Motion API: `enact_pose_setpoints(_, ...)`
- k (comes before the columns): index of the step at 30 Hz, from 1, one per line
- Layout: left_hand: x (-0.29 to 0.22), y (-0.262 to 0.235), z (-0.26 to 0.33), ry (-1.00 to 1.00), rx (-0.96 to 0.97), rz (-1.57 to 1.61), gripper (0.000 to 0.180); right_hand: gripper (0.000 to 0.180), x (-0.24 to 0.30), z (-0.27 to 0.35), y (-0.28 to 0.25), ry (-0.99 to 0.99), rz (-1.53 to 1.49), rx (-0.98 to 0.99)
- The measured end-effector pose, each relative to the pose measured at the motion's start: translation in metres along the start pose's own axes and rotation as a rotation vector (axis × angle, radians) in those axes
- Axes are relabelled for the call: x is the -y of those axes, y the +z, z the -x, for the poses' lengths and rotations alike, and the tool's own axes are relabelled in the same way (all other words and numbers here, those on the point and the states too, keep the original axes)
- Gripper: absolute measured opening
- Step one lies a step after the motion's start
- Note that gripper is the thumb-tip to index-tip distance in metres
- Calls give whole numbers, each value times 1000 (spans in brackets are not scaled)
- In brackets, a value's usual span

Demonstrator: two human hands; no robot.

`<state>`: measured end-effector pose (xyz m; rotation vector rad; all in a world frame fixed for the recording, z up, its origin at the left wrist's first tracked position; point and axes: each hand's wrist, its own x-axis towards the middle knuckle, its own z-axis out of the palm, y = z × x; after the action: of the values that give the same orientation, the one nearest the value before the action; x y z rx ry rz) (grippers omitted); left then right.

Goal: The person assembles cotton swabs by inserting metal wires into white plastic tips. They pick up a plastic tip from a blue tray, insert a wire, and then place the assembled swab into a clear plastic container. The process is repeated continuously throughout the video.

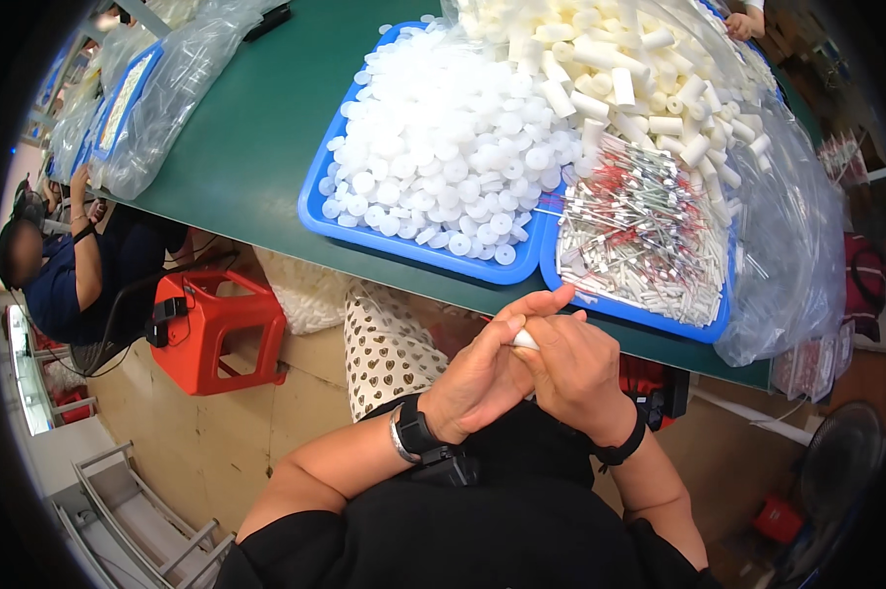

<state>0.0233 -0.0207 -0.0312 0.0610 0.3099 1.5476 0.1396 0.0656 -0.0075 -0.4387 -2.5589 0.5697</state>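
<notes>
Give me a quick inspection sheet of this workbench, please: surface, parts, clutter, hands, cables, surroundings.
Surface: green table, mostly covered on its right side.
Job's things: small white piece held between both hands; blue tray heaped with white caps; second tray with thin metal pins and white tubes.
Clutter: clear plastic bags at the table's left end; another bag at the right.
Hands: left hand and right hand together, fingers closed on the piece, below the table edge.
Cables: black cable near the stool.
Surroundings: red stool, a seated co-worker, fan.
</notes>
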Motion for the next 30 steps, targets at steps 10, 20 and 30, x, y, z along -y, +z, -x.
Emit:
enact_pose_setpoints(10,-20,5,-5,-5,-39,-63,50,28,3,-12,9,77,-142,-103)
enact_pose_setpoints(20,-5,8,-1,141,-37,-167,55,21,18,-16,14,180,-181,-90)
enact_pose_setpoints(30,-13,3,12,43,-120,-374,66,21,19,-11,23,332,-529,-26)
